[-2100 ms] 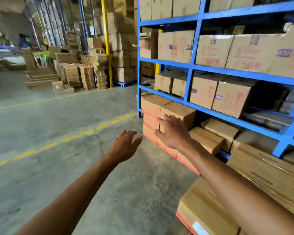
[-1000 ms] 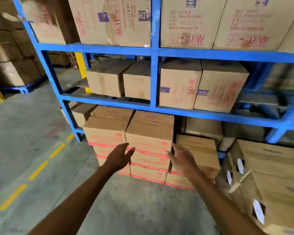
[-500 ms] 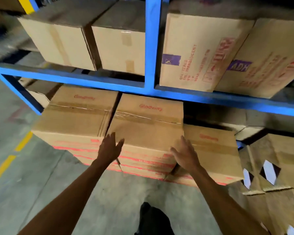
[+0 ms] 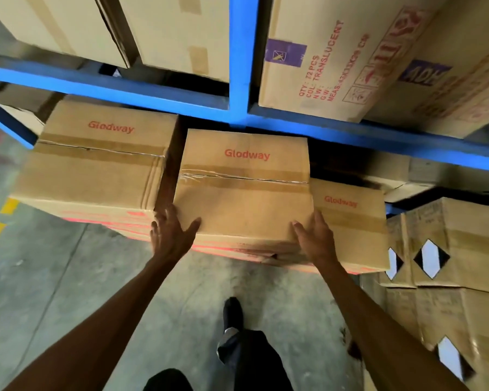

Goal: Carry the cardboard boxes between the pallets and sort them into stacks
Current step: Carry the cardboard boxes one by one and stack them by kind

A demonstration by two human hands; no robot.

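Both hands have closed in from mid-air onto the middle Glodway box (image 4: 243, 190), and the view has dropped nearer to the stacks. Left hand (image 4: 171, 235) presses the box's near left corner, fingers reaching up the gap beside the left Glodway box (image 4: 96, 167), thumb spread across the top. Right hand (image 4: 314, 238) grips the near right corner, fingers down the side, thumb on top. So each grip is spread and clamped on the box, which sits atop its stack on the floor under the blue rack (image 4: 239, 88), with a lower Glodway box (image 4: 350, 221) to its right.
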